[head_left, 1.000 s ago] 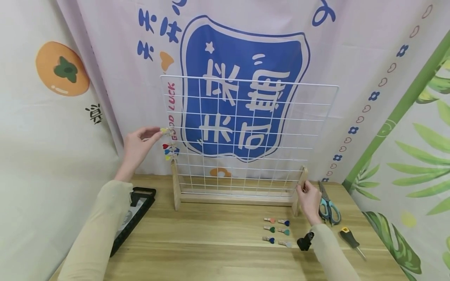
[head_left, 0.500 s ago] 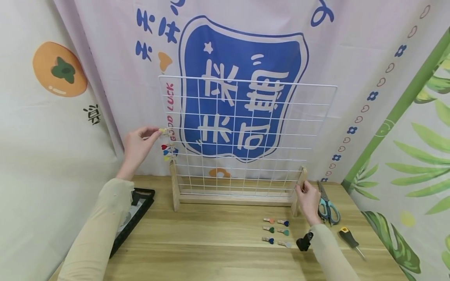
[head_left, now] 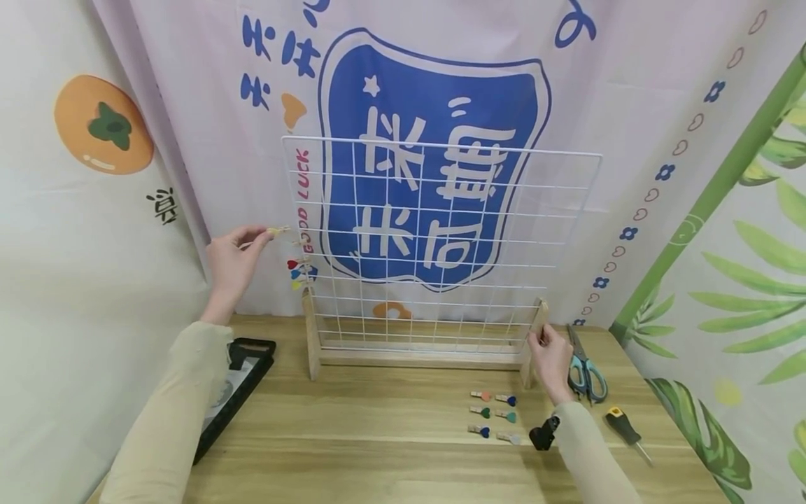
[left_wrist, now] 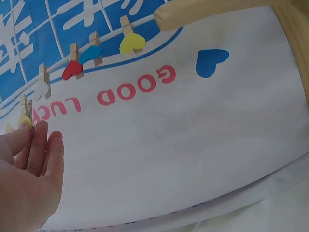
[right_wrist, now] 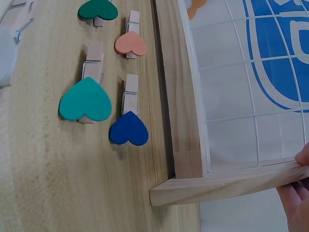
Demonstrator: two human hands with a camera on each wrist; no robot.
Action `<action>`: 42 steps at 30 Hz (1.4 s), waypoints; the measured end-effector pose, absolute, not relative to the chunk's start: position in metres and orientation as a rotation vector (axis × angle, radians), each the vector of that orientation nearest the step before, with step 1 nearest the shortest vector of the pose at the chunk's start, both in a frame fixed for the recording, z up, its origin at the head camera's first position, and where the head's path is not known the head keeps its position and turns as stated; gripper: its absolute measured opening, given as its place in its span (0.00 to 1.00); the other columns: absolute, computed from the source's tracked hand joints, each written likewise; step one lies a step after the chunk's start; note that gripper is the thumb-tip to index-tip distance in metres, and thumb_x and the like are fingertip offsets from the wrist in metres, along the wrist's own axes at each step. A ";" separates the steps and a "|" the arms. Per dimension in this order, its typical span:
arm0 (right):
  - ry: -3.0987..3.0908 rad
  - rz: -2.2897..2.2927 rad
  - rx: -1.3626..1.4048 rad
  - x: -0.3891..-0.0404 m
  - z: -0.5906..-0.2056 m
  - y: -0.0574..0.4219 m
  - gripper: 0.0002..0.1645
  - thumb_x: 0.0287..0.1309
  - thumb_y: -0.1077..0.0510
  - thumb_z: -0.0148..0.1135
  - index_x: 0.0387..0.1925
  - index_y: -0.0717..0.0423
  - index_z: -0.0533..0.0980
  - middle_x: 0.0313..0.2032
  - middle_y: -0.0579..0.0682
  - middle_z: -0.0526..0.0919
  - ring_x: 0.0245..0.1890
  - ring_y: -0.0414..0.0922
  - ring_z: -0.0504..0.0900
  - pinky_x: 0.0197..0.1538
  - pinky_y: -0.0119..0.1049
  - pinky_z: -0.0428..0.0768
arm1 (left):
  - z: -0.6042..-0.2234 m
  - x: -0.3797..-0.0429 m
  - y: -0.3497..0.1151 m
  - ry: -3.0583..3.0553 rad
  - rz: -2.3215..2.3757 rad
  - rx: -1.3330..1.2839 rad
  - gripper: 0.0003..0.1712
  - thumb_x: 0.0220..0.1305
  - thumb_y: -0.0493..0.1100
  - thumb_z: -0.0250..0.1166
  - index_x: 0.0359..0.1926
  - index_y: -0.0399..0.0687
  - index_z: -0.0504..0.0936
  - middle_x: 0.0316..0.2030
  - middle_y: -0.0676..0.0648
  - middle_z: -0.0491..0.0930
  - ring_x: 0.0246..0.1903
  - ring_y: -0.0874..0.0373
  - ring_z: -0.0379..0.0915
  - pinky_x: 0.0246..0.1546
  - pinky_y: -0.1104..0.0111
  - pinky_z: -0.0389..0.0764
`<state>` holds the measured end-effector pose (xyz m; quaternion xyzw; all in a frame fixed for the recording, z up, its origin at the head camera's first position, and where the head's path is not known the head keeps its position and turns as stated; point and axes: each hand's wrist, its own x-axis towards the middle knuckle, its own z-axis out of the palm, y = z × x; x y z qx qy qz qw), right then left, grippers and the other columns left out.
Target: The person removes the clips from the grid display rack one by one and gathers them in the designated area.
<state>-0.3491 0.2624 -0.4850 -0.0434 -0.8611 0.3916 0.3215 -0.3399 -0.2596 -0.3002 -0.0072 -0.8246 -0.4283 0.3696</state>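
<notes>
My left hand pinches a small wooden clothespin with a yellow heart, just off the left edge of the white wire grid. In the left wrist view, clothespins with a white heart, a red heart, a blue heart and a yellow heart are clipped along that edge. The grid stands upright in a wooden stand. My right hand grips the stand's right upright, its fingertips partly out of the right wrist view.
Several heart clothespins lie in two columns in front of the stand, among them a teal one and an orange one. Scissors and a screwdriver lie at right. A black tray sits at left, by my left sleeve.
My left hand has drawn back a little to the left with the yellow-heart clothespin, away from the grid's edge. My right hand has stayed on the upright.
</notes>
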 end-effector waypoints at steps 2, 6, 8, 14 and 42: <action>-2.267 1.025 -0.122 -0.349 -0.484 0.263 0.14 0.61 0.66 0.61 0.20 0.61 0.71 0.18 0.57 0.78 0.14 0.33 0.61 0.18 0.26 0.59 | -0.301 -0.336 -0.262 -2.120 -1.099 0.006 0.18 0.68 0.48 0.65 0.47 0.37 0.85 0.47 0.35 0.86 0.31 0.89 0.69 0.39 0.90 0.75; -2.263 1.019 -0.128 -0.348 -0.482 0.264 0.14 0.61 0.65 0.61 0.20 0.61 0.71 0.17 0.56 0.77 0.14 0.33 0.61 0.18 0.27 0.59 | -0.308 -0.325 -0.261 -2.197 -1.125 0.018 0.22 0.68 0.53 0.64 0.51 0.40 0.84 0.50 0.38 0.85 0.34 0.87 0.70 0.47 0.82 0.80; -2.262 1.016 -0.129 -0.348 -0.482 0.264 0.14 0.61 0.66 0.61 0.20 0.61 0.71 0.18 0.55 0.77 0.15 0.33 0.61 0.19 0.27 0.59 | -0.315 -0.319 -0.259 -2.230 -1.148 -0.001 0.23 0.68 0.54 0.63 0.52 0.41 0.84 0.51 0.38 0.85 0.36 0.86 0.70 0.49 0.80 0.80; -2.266 1.020 -0.130 -0.347 -0.482 0.264 0.14 0.60 0.66 0.61 0.20 0.61 0.70 0.17 0.55 0.77 0.15 0.34 0.62 0.19 0.27 0.59 | -0.350 -0.305 -0.244 -2.331 -1.191 -0.086 0.21 0.68 0.51 0.64 0.51 0.40 0.83 0.50 0.37 0.85 0.37 0.83 0.73 0.43 0.88 0.76; -2.288 1.088 -0.170 -0.349 -0.484 0.262 0.11 0.63 0.63 0.60 0.25 0.62 0.75 0.26 0.60 0.84 0.18 0.34 0.66 0.27 0.28 0.63 | -0.508 -0.288 -0.155 -2.745 -1.098 -0.474 0.03 0.59 0.35 0.70 0.32 0.37 0.87 0.29 0.44 0.88 0.27 0.60 0.80 0.30 0.76 0.81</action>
